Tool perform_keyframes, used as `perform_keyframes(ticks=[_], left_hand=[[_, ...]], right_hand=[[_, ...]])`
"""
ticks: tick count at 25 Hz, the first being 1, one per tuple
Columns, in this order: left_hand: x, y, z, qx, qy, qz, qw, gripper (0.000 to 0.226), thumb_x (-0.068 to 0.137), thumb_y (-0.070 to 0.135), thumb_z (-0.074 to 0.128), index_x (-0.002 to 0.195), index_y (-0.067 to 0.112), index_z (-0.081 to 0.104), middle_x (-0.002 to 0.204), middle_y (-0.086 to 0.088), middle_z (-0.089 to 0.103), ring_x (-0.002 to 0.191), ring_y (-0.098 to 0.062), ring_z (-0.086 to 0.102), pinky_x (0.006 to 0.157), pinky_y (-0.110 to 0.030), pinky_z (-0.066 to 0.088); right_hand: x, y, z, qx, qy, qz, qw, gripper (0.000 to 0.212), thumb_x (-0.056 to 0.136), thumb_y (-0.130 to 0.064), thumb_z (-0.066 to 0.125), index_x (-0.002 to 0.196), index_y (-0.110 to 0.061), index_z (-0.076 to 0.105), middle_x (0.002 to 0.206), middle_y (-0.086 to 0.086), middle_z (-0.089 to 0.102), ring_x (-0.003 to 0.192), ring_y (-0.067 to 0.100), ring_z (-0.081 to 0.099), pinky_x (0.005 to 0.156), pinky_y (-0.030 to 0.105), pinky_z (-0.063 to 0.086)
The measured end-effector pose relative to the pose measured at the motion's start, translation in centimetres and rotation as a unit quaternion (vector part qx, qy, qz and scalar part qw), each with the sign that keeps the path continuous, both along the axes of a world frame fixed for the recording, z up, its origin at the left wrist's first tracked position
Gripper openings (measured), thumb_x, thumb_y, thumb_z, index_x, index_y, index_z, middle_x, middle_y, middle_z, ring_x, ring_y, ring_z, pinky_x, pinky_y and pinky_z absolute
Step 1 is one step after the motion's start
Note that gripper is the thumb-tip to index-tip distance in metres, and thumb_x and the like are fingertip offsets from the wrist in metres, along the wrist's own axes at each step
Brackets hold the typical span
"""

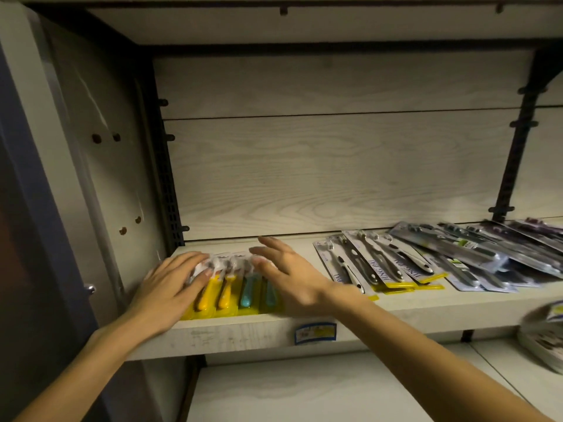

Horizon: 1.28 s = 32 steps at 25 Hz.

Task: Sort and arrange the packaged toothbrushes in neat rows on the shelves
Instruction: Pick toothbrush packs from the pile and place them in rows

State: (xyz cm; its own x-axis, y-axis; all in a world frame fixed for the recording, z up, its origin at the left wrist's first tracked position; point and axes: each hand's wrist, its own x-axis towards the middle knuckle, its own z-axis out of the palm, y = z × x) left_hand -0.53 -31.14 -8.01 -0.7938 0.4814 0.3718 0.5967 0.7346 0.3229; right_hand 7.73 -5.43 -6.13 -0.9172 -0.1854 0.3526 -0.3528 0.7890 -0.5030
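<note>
Pale wood-grain shelf (pixel 396 315), front edge facing the camera, backed by a matching panel (pixel 335 172) with a dark perforated upright (pixel 169 190) at its left. Fanned, overlapping spread of grey, purple and white packaged toothbrushes (pixel 475 254) on the right half of the shelf, laid slantwise, yellow card edges showing at the near ends. Yellow-carded toothbrush packs (pixel 234 295) at the shelf's left end, side by side, near ends at the front edge: two yellow handles, two teal handles, clear blister tops at the far end. Left hand (pixel 170 287) laid flat over the left side of those packs, fingers straight and spread, gripping nothing. Right hand (pixel 289 275) on their right side, fingers extended, likewise grasping nothing. Blue-bordered price label (pixel 315 332) on the shelf's front face, print blurred.
</note>
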Motion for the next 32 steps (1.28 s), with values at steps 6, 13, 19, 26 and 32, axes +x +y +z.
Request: perform_keyframes(ticks=[6, 13, 19, 26, 32], left_hand=[[1.3, 9.2, 3.3, -0.02, 0.029, -0.115, 0.993, 0.051, 0.092, 0.064, 0.052, 0.134, 0.033, 0.058, 0.138, 0.018, 0.053, 0.127, -0.007, 0.05, 0.107, -0.03, 0.039], [-2.1, 23.2, 4.9, -0.067, -0.016, -0.14, 0.988, 0.075, 0.073, 0.078, 0.043, 0.129, 0.032, 0.061, 0.132, 0.009, 0.064, 0.115, -0.012, 0.061, 0.099, -0.031, 0.049], [-5.3, 29.6, 4.2, -0.076, -0.081, -0.111, 0.988, 0.054, 0.084, 0.062, 0.058, 0.127, 0.03, 0.063, 0.128, 0.006, 0.067, 0.108, -0.014, 0.064, 0.096, -0.036, 0.052], [-4.6, 28.6, 2.8, -0.123, -0.012, -0.129, 0.984, 0.048, 0.092, 0.068, 0.047, 0.124, 0.036, 0.062, 0.118, 0.015, 0.068, 0.104, -0.007, 0.063, 0.089, -0.037, 0.054], [-4.0, 29.2, 2.0, -0.142, 0.015, -0.131, 0.981, 0.053, 0.093, 0.068, 0.046, 0.132, 0.034, 0.058, 0.128, 0.01, 0.063, 0.112, -0.009, 0.059, 0.094, -0.039, 0.051]], right_hand=[[1.4, 9.0, 2.3, 0.063, 0.03, -0.09, 0.993, 0.045, 0.102, -0.037, 0.052, 0.143, -0.017, 0.052, 0.156, 0.007, 0.038, 0.146, 0.019, 0.03, 0.113, 0.023, 0.021], [1.4, 19.3, 2.3, 0.069, 0.01, -0.159, 0.985, 0.043, 0.095, -0.028, 0.056, 0.135, -0.01, 0.059, 0.139, 0.009, 0.058, 0.13, 0.023, 0.053, 0.1, 0.021, 0.037], [-2.6, 23.5, 3.2, 0.063, -0.1, -0.166, 0.979, 0.043, 0.103, -0.027, 0.05, 0.144, -0.01, 0.051, 0.148, 0.008, 0.052, 0.135, 0.022, 0.048, 0.107, 0.026, 0.036], [-2.9, 24.8, 1.5, 0.055, -0.076, -0.106, 0.99, 0.038, 0.104, -0.039, 0.046, 0.113, -0.009, 0.066, 0.112, 0.008, 0.07, 0.104, 0.025, 0.064, 0.091, 0.04, 0.049], [-2.6, 25.9, 1.2, 0.08, -0.08, -0.101, 0.988, 0.033, 0.098, -0.041, 0.057, 0.126, -0.024, 0.064, 0.121, 0.002, 0.068, 0.109, 0.022, 0.063, 0.094, 0.039, 0.051]])
